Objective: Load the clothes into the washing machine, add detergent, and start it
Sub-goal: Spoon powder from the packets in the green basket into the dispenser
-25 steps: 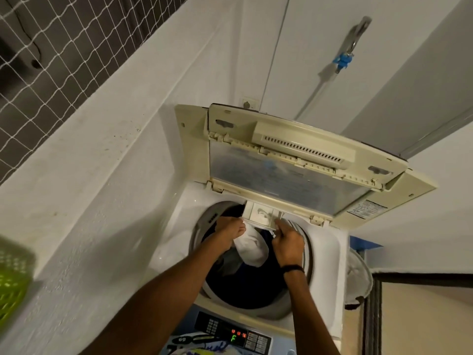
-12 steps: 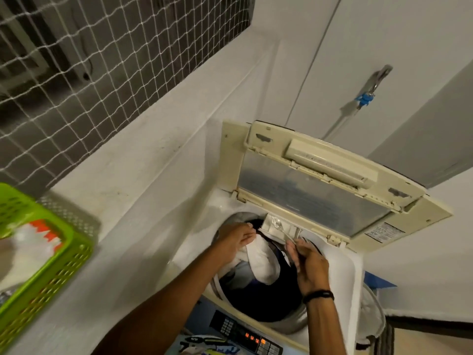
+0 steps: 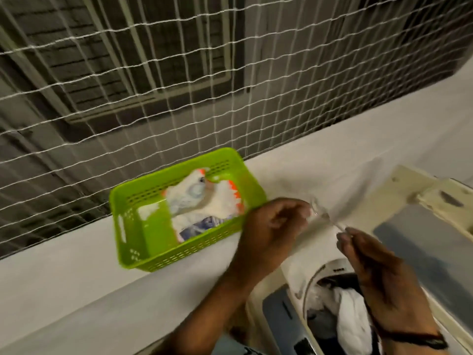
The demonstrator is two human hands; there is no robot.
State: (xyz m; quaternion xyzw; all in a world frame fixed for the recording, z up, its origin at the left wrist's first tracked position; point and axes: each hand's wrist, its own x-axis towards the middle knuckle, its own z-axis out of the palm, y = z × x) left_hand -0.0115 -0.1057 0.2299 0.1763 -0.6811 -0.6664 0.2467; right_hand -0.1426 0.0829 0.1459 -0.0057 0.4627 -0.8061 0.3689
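1. Compared with half a second ago, our view has swung left: the netted window and the white ledge (image 3: 76, 290) now fill most of the frame, and the washing machine (image 3: 286, 313) has slid to the lower right corner, with only part of its raised lid (image 3: 419, 226) showing.
2. The green basket (image 3: 184, 249), earlier cut off at the left edge, now sits whole on the ledge, holding a white detergent bag (image 3: 204, 201) with orange markings.
3. Both hands have come up out of the drum and now hover above the machine's far left corner, just right of the basket.
4. The clothes (image 3: 350, 319) lie in the drum, a white garment on top of darker ones, below and near the right wrist, apart from both hands.
5. Our left hand (image 3: 268, 226) is curled, fingertips closed on one end of a small clear scoop (image 3: 325, 216); our right hand (image 3: 384, 280) pinches its thin handle end between thumb and fingers.
6. The scoop is blurred and see-through; we cannot tell whether anything is in it.
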